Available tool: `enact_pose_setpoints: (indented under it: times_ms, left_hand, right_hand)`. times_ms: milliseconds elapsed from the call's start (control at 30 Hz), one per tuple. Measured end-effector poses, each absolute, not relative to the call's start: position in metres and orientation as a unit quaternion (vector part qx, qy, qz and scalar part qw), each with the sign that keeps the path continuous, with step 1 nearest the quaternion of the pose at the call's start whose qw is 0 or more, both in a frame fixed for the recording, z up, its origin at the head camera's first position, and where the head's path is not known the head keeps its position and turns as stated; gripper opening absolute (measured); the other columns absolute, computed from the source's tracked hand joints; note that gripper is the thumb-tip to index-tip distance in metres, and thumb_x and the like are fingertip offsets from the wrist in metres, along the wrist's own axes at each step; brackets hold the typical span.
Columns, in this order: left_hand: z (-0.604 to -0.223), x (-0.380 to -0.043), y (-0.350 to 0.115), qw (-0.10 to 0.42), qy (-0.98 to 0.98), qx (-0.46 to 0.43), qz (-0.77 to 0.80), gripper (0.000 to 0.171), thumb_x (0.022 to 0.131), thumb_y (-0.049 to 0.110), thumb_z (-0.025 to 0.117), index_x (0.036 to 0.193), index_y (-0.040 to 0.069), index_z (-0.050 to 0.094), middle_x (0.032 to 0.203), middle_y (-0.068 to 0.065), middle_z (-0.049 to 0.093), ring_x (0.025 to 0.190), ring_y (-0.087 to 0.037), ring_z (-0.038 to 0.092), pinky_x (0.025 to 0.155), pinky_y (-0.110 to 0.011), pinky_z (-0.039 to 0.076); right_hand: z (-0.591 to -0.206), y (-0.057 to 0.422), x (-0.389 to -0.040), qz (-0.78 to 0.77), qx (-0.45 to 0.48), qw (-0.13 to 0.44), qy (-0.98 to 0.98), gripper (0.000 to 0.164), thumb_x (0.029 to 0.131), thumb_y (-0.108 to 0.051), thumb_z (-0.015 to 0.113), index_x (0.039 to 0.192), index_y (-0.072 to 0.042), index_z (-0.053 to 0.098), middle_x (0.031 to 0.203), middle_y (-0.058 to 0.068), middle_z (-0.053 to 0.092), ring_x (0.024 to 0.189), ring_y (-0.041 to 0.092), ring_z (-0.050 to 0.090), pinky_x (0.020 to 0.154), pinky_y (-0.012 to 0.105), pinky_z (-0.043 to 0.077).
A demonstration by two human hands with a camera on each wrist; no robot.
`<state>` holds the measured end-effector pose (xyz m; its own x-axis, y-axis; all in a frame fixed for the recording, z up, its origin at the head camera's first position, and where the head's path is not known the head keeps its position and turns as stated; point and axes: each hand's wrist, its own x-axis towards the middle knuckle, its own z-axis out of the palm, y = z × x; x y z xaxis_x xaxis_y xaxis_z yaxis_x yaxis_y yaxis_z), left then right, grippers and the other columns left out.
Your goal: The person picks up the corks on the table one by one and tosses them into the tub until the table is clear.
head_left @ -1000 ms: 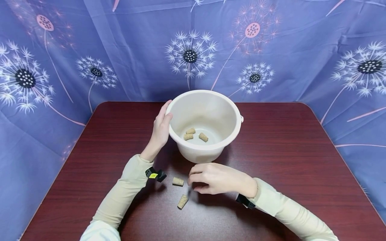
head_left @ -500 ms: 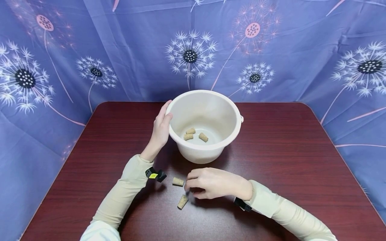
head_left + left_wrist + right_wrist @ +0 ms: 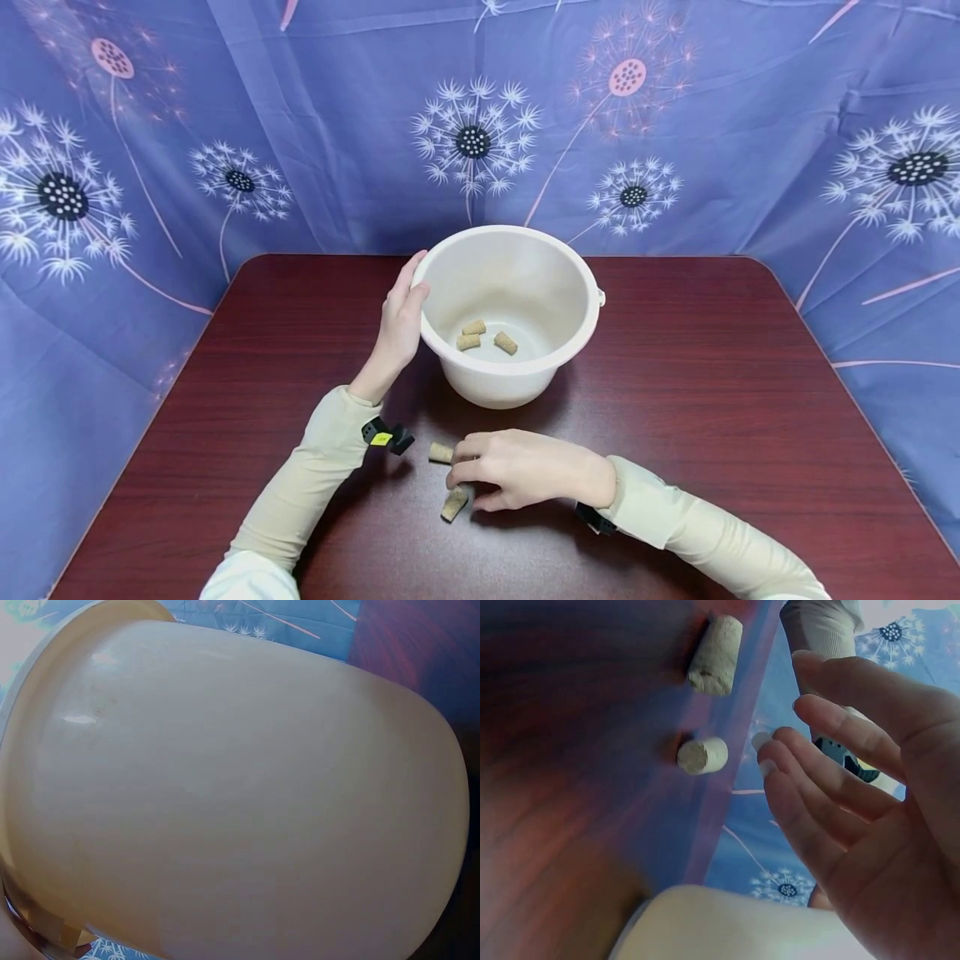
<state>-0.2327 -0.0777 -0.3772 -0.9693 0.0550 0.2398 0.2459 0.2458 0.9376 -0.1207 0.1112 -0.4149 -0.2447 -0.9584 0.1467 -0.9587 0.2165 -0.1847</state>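
Note:
My left hand (image 3: 401, 321) holds the left rim of a white plastic bucket (image 3: 502, 383), whose side fills most of the left wrist view. Three corks (image 3: 506, 342) lie on the bucket's bottom. In front of it my right hand (image 3: 525, 471) hovers low over the table, fingers loosely bent, with nothing between them. Two more corks are on the table just left of its fingertips: one upper cork (image 3: 440, 452) partly covered by the fingers, and one nearer cork (image 3: 453, 505) right by the thumb and index finger. Both corks (image 3: 715, 656) also show beside the relaxed fingers in the right wrist view.
A dark red wooden table (image 3: 712, 375) carries everything. Blue cloth (image 3: 337, 125) printed with dandelions hangs behind it and along both sides. Black straps with small cameras (image 3: 386, 435) sit at the wrists over pale sleeves.
My right hand has moved left and toward the near edge, from beside the bucket's foot to over the two loose corks. The left hand and bucket have stayed put.

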Motion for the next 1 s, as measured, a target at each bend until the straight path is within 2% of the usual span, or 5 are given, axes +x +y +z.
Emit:
enact_pose_setpoints:
  times_ms: [200,433,733,1000]
  left_hand:
    - [-0.378,-0.233,-0.077,0.078,-0.783,-0.096,-0.610,0.050,0.099,0.014,0.036,0.149,0.010,0.037,0.148,-0.014,0.046,0.128,-0.029,0.050,0.107,-0.047,0.040]
    - [-0.377,-0.232,-0.077,0.078,-0.782,-0.092,-0.612,0.050,0.099,0.014,0.036,0.149,0.010,0.037,0.148,-0.013,0.046,0.128,-0.029,0.050,0.106,-0.046,0.040]
    - [-0.378,-0.233,-0.077,0.077,-0.783,-0.094,-0.610,0.050,0.099,0.015,0.036,0.149,0.010,0.037,0.148,-0.013,0.046,0.128,-0.029,0.050,0.106,-0.046,0.041]
    - [-0.378,-0.233,-0.078,0.079,-0.783,-0.094,-0.610,0.050,0.099,0.015,0.036,0.149,0.010,0.037,0.148,-0.013,0.045,0.129,-0.028,0.049,0.107,-0.046,0.040]
  right_hand:
    - [-0.421,0.105,-0.118,0.099,0.624,0.009,-0.775,0.027,0.080,-0.033,0.077,0.104,-0.026,0.066,0.102,-0.013,0.062,0.092,0.005,0.056,0.082,0.013,0.046]
    - [-0.425,0.101,-0.116,0.080,0.635,0.010,-0.768,0.022,0.082,-0.030,0.075,0.102,-0.027,0.066,0.100,-0.013,0.063,0.093,0.005,0.057,0.084,0.015,0.045]
    - [-0.431,0.096,-0.115,0.069,0.639,-0.004,-0.766,0.019,0.083,-0.029,0.074,0.101,-0.028,0.067,0.100,-0.015,0.064,0.101,0.005,0.057,0.092,0.017,0.045]
    - [-0.432,0.095,-0.115,0.067,0.642,0.002,-0.764,0.018,0.083,-0.026,0.073,0.101,-0.029,0.069,0.098,-0.016,0.065,0.100,0.004,0.058,0.091,0.016,0.045]
